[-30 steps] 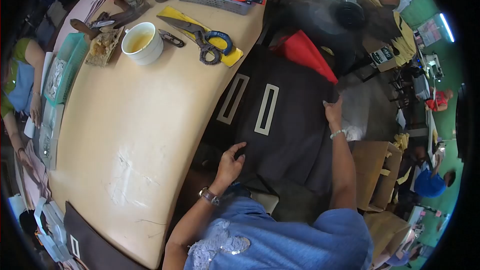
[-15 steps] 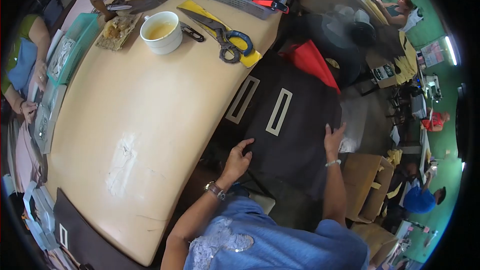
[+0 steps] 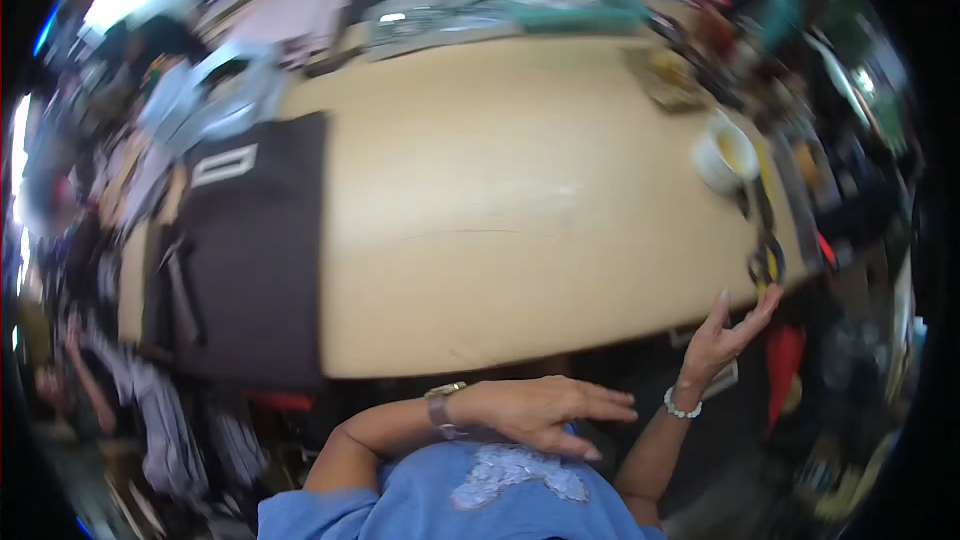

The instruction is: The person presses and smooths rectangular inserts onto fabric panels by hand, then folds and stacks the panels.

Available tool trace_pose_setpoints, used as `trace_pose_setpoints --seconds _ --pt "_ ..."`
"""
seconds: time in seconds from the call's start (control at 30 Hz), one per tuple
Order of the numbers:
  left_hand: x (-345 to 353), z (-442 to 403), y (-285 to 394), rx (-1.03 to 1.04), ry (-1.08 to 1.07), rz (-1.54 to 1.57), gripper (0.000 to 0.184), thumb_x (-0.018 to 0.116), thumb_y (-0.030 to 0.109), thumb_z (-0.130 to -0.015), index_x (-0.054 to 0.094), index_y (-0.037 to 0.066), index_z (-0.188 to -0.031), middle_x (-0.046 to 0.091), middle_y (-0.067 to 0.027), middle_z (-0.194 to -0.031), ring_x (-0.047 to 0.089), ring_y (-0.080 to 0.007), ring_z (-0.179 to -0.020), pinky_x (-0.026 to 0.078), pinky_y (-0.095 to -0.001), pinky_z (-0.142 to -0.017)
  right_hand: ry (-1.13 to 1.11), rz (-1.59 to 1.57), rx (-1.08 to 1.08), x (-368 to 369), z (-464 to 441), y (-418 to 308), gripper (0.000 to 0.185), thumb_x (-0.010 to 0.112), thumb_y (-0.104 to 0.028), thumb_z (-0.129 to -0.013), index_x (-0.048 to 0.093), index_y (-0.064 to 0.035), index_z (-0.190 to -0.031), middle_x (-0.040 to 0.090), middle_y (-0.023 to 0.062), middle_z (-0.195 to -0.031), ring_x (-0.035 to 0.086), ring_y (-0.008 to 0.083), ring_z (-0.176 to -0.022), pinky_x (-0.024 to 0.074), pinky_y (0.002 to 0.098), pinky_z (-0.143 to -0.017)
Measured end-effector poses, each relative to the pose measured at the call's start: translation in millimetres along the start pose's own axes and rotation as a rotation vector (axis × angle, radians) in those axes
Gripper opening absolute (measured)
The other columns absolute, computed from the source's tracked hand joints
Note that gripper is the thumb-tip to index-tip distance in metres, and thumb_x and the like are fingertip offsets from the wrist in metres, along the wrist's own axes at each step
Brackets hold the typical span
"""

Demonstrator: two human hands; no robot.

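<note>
head view, blurred: the left hand (image 3: 540, 412) is open above the shirt front (image 3: 480, 485), fingers extended. the right hand (image 3: 722, 342) is open too, fingertips by the scissors (image 3: 766, 262); whether they touch, i cannot tell. the dark panel (image 3: 255, 260) with a pale frame (image 3: 224, 166) lies flat at the table's (image 3: 450, 280) left end, well apart from both hands.

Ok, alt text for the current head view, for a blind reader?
A person's open left hand and right hand hover near the front of a pale table, the right close to scissors. Dark cloth lies at the left, a white cup at the right. Blurred.
</note>
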State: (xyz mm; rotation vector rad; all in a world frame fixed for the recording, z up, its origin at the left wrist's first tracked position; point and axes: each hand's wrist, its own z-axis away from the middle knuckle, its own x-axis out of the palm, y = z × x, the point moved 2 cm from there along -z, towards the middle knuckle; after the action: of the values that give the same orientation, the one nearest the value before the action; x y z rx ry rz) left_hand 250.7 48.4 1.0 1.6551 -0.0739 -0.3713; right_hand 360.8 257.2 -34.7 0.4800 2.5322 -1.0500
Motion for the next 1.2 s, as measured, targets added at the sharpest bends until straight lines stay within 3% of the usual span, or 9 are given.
trace_pose_setpoints --seconds 0.1,0.17,0.33,0.43,0.57,0.73,1.03,1.17,1.2 --pt "-46 76 53 0.016 0.331 0.183 0.062 0.071 0.020 -0.078 0.045 -0.003 -0.130 0.046 -0.0193 -0.133 0.040 -0.0309 -0.128 0.032 -0.0401 -0.105 -0.270 -0.375 -0.060 71 -13 -106 0.063 0.056 -0.005 -0.086 0.023 0.0038 -0.139 0.028 0.0208 -0.143 0.027 0.0294 -0.133 0.0193 0.0388 -0.110" --pt "-51 132 75 -0.111 0.987 0.174 0.057 0.072 0.012 -0.074 0.050 -0.004 -0.124 0.055 -0.0160 -0.125 0.050 -0.0259 -0.117 0.035 -0.0371 -0.101 -0.421 -0.607 -0.134 109 -4 -159 0.065 0.056 -0.004 -0.084 0.022 0.0045 -0.138 0.028 0.0206 -0.142 0.024 0.0291 -0.134 0.0178 0.0382 -0.110" --pt "-95 251 39 -0.528 1.588 -0.620 0.040 0.058 0.018 -0.088 0.052 0.001 -0.124 0.055 -0.0143 -0.124 0.051 -0.0265 -0.116 0.036 -0.0352 -0.100 -0.753 -0.984 -0.021 190 63 -270 0.068 0.056 -0.009 -0.085 0.018 0.0049 -0.139 0.032 0.0226 -0.137 0.036 0.0311 -0.124 0.0284 0.0377 -0.105" --pt "-110 289 4 -0.652 1.500 -0.985 0.044 0.059 0.021 -0.087 0.049 0.001 -0.126 0.051 -0.0189 -0.128 0.043 -0.0331 -0.124 0.033 -0.0379 -0.103 -0.956 -1.153 0.376 213 112 -312 0.067 0.049 -0.010 -0.088 0.010 0.0027 -0.142 0.030 0.0229 -0.137 0.044 0.0299 -0.117 0.0359 0.0371 -0.099" --pt "-114 303 -37 -0.961 1.196 -1.203 0.046 0.049 0.033 -0.092 0.047 0.007 -0.130 0.039 -0.0165 -0.138 0.031 -0.0358 -0.131 0.024 -0.0491 -0.107 -0.944 -1.083 0.296 238 162 -321 0.065 0.043 -0.007 -0.089 0.008 -0.0001 -0.143 0.028 0.0230 -0.138 0.047 0.0306 -0.113 0.0381 0.0371 -0.098" --pt "-119 312 -40 -0.888 1.295 -0.952 0.041 0.040 0.032 -0.096 0.048 0.012 -0.131 0.038 -0.0112 -0.141 0.028 -0.0302 -0.134 0.018 -0.0504 -0.108 -0.992 -1.129 0.251 232 158 -317 0.062 0.040 -0.010 -0.091 0.008 -0.0018 -0.144 0.034 0.0202 -0.136 0.047 0.0259 -0.112 0.0373 0.0350 -0.097" --pt "-117 313 -29 -0.712 1.458 -0.735 0.039 0.038 0.029 -0.097 0.048 0.011 -0.131 0.040 -0.0121 -0.140 0.028 -0.0275 -0.135 0.014 -0.0452 -0.110 -1.162 -1.029 0.043 207 153 -341 0.078 0.061 -0.023 -0.086 0.013 0.0036 -0.141 0.062 0.0082 -0.074 0.059 0.0180 -0.066 0.0477 0.0288 -0.068" --pt "-116 318 -22 -0.868 1.381 -0.910 0.042 0.042 0.030 -0.095 0.047 0.011 -0.131 0.039 -0.0150 -0.140 0.030 -0.0319 -0.133 0.019 -0.0487 -0.108 -1.183 -0.768 -0.010 226 156 -354 0.087 0.064 -0.030 -0.082 0.009 0.0030 -0.141 0.063 0.0157 -0.080 0.063 0.0286 -0.072 0.0489 0.0338 -0.069" --pt "-117 323 -16 -0.913 1.401 -0.958 0.044 0.044 0.033 -0.094 0.047 0.010 -0.131 0.039 -0.0165 -0.139 0.032 -0.0334 -0.132 0.022 -0.0513 -0.106 -1.122 -0.768 -0.016 232 158 -359 0.083 0.063 -0.023 -0.082 0.012 0.0022 -0.141 0.061 0.0261 -0.104 0.061 0.0348 -0.095 0.0469 0.0336 -0.082"
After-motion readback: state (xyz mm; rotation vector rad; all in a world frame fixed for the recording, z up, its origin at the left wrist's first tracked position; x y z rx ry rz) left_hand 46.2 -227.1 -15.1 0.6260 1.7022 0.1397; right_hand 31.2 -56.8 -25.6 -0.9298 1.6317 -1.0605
